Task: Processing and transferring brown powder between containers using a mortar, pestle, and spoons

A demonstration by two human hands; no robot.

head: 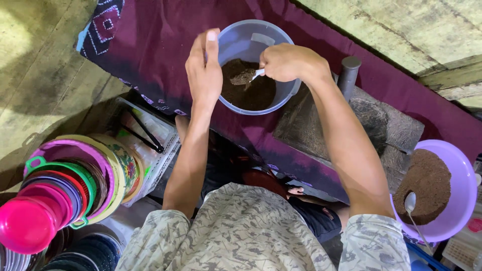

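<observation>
A clear bluish plastic tub [261,30] sits on a dark maroon cloth [150,45] and holds dark brown ground powder [248,85]. My left hand [205,70] grips the tub's left rim, thumb over the edge. My right hand [288,62] is closed on a small white spoon [257,74] whose tip dips into the powder. Both forearms reach forward from my patterned sleeves.
A flat grinding stone slab [371,125] with a dark cylindrical roller [349,75] lies at right. A purple bowl [464,190] of brown powder with a metal spoon [410,203] is at far right. Stacked coloured plastic bowls [65,195] and a white basket [155,150] stand at left.
</observation>
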